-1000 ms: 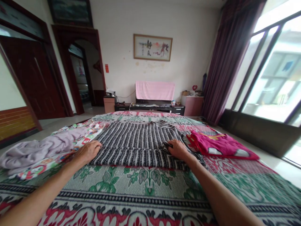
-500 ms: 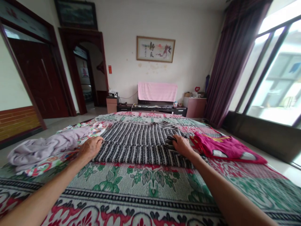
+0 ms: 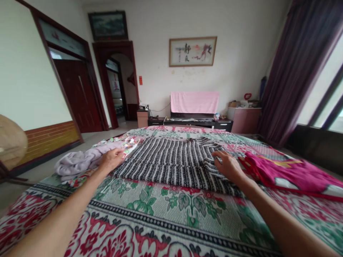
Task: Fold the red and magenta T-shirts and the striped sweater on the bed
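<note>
A black-and-white striped knitted garment (image 3: 166, 160) lies flat on a flowered bedspread (image 3: 184, 203), its right sleeve folded in over the body. My left hand (image 3: 111, 159) is just left of the garment's edge, over a white cloth with coloured prints (image 3: 131, 144). Its fingers are curled together, and whether anything is between them is hidden. My right hand (image 3: 229, 165) rests at the folded sleeve (image 3: 211, 167) with fingers apart, the fingertips touching or just above the knit.
A crumpled pale lilac cloth (image 3: 80, 162) lies left of my left hand. A magenta garment with red edging (image 3: 289, 171) lies to the right. Beyond the bed stand a low black cabinet (image 3: 223, 125) and a screen covered by a pink towel (image 3: 195, 102).
The view has turned left. My right hand has loosened its grip on the folded sleeve and opened. My left hand has come away from the striped garment's left edge, toward the left.
</note>
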Motion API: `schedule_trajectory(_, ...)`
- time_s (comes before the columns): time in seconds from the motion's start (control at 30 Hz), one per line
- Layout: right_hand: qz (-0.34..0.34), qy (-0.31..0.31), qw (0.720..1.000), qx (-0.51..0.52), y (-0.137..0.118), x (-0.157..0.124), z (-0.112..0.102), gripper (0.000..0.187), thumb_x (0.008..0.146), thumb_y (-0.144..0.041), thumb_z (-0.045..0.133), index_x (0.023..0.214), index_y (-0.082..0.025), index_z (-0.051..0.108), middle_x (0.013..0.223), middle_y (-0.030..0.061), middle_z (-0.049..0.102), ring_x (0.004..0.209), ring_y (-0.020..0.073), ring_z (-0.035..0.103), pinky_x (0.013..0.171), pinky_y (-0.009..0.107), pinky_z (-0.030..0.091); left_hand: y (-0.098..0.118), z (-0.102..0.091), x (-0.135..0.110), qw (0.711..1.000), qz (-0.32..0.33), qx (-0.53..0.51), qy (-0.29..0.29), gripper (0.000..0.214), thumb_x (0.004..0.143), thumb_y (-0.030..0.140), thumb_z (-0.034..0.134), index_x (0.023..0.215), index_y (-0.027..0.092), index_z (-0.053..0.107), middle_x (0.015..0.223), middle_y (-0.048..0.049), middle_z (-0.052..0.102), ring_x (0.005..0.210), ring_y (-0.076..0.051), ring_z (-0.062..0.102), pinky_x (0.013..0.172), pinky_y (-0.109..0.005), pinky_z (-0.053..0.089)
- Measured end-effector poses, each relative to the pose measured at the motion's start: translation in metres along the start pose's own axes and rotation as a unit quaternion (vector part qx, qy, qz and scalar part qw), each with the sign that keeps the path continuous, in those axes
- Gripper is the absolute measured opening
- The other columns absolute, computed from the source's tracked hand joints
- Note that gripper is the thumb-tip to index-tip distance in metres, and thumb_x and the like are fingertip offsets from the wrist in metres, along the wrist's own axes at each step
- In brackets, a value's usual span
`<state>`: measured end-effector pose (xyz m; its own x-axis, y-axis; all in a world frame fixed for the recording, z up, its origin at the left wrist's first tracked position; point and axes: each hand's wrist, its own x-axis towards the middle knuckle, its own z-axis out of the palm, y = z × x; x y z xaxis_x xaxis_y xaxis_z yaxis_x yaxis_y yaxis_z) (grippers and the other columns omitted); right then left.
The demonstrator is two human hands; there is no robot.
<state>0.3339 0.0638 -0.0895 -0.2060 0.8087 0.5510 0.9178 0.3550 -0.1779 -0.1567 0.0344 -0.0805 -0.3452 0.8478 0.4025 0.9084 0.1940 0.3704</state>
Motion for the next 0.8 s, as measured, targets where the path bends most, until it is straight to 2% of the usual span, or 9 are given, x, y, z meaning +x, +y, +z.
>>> schedule_trajectory(0.1,-0.087,-0.046,0.993,0.066,-0.011,0.002,-0.002,0.024,0.082,-0.023,0.042,0.089,-0.019,0.065,0.089,0.0053,0.066,0.081,0.0176,0.062,0.077,0.029,0.045,-0.002,-0.007,-0.005,0.994,0.006,-0.064,-0.087,0.041,0.076,0.044,0.044,0.093,0.017,0.070,0.074,-0.0013,0.070,0.069,-0.018,0.062,0.059,-0.023,0.043)
schedule_trajectory(0.27,-0.139,-0.127,0.980,0.070,-0.024,-0.006,0.003,0.021,0.081,-0.024,0.045,0.089,-0.019,0.064,0.091,0.0071,0.065,0.085,0.0194,0.061,0.083,0.033,0.046,0.003,-0.003,-0.012,0.974,0.125,-0.063,-0.178,0.030,0.070,0.039,0.051,0.081,0.019,0.070,0.076,0.0005,0.069,0.072,-0.016,0.061,0.065,-0.023,0.043)
schedule_trajectory(0.33,-0.139,-0.139,0.977,0.079,-0.024,-0.011,0.004,0.022,0.082,-0.025,0.046,0.095,-0.018,0.063,0.099,0.0092,0.065,0.093,0.0207,0.060,0.088,0.035,0.046,0.009,-0.002,-0.012,0.971,0.147,-0.002,-0.191,0.025,0.068,0.034,0.052,0.079,0.020,0.070,0.074,-0.0001,0.068,0.072,-0.016,0.061,0.066,-0.024,0.042)
schedule_trajectory(0.4,-0.138,-0.135,0.977,0.094,-0.025,-0.017,0.001,0.027,0.083,-0.026,0.047,0.105,-0.017,0.060,0.109,0.0118,0.062,0.101,0.0220,0.059,0.093,0.038,0.044,0.021,-0.003,-0.013,0.968,0.174,0.055,-0.174,0.023,0.069,0.031,0.052,0.079,0.021,0.070,0.077,-0.0019,0.068,0.076,-0.018,0.060,0.070,-0.025,0.042)
schedule_trajectory(0.47,-0.149,-0.122,0.975,0.115,-0.027,-0.023,-0.006,0.033,0.083,-0.029,0.051,0.113,-0.017,0.057,0.120,0.0136,0.057,0.110,0.0228,0.055,0.097,0.040,0.042,0.039,-0.008,-0.019,0.962,0.209,0.063,-0.165,0.024,0.071,0.033,0.053,0.083,0.023,0.070,0.086,-0.0032,0.068,0.082,-0.018,0.060,0.074,-0.026,0.042)
schedule_trajectory(0.5,-0.159,-0.126,0.971,0.125,-0.029,-0.027,-0.010,0.035,0.082,-0.031,0.053,0.114,-0.017,0.056,0.124,0.0138,0.055,0.113,0.0231,0.054,0.099,0.040,0.041,0.049,-0.011,-0.023,0.954,0.229,0.049,-0.185,0.025,0.071,0.036,0.054,0.087,0.024,0.070,0.091,-0.0030,0.067,0.085,-0.018,0.059,0.075,-0.026,0.042)
schedule_trajectory(0.63,-0.181,-0.251,0.942,0.133,-0.038,-0.038,-0.033,0.047,0.070,-0.040,0.069,0.111,-0.021,0.059,0.134,0.0129,0.049,0.124,0.0273,0.046,0.103,0.043,0.038,0.084,-0.022,-0.047,0.889,0.299,0.044,-0.343,0.042,0.061,0.041,0.066,0.101,0.027,0.065,0.107,-0.0021,0.063,0.092,-0.019,0.059,0.077,-0.024,0.044)
schedule_trajectory(0.7,-0.167,-0.315,0.927,0.116,-0.039,-0.039,-0.042,0.058,0.066,-0.040,0.072,0.119,-0.022,0.057,0.141,0.0125,0.044,0.130,0.0303,0.039,0.106,0.046,0.034,0.092,-0.025,-0.056,0.870,0.312,0.083,-0.372,0.051,0.057,0.031,0.067,0.108,0.025,0.062,0.111,-0.0034,0.061,0.098,-0.020,0.057,0.083,-0.025,0.044)
schedule_trajectory(0.8,-0.155,-0.353,0.917,0.101,-0.034,-0.037,-0.050,0.062,0.069,-0.033,0.067,0.128,-0.022,0.053,0.145,0.0104,0.039,0.133,0.0299,0.036,0.109,0.046,0.031,0.093,-0.025,-0.062,0.862,0.320,0.117,-0.375,0.057,0.057,0.013,0.056,0.113,0.024,0.058,0.117,-0.0033,0.058,0.105,-0.020,0.055,0.089,-0.026,0.041)
